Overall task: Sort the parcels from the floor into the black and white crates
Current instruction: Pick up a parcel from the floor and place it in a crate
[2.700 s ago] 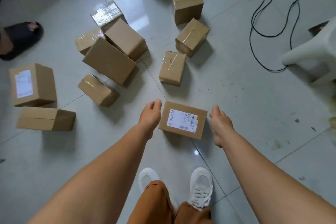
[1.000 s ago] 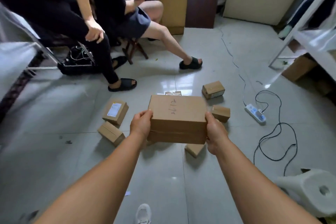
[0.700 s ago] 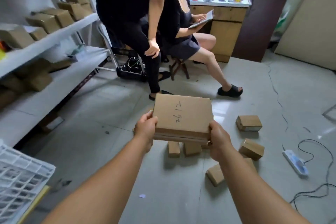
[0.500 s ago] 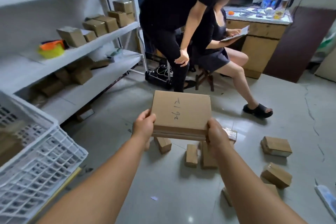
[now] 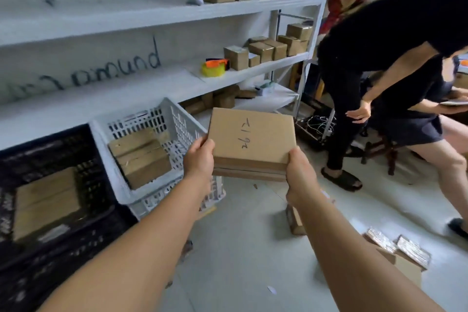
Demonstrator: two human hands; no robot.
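At nine o'clock the black crate (image 5: 96, 159) and, beside it, the white crate (image 5: 174, 121) each hold cardboard boxes. At centre, left hand (image 5: 198, 159) and right hand (image 5: 300, 175) grip a flat cardboard parcel (image 5: 252, 139) by its sides, raised just right of the white crate. More parcels (image 5: 397, 251) lie on the floor at four o'clock.

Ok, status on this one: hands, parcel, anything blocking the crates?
Both hands, left and right, grip the parcel. Held in the air beside the white crate; black crate further left. Both crates hold boxes; nothing in the way.
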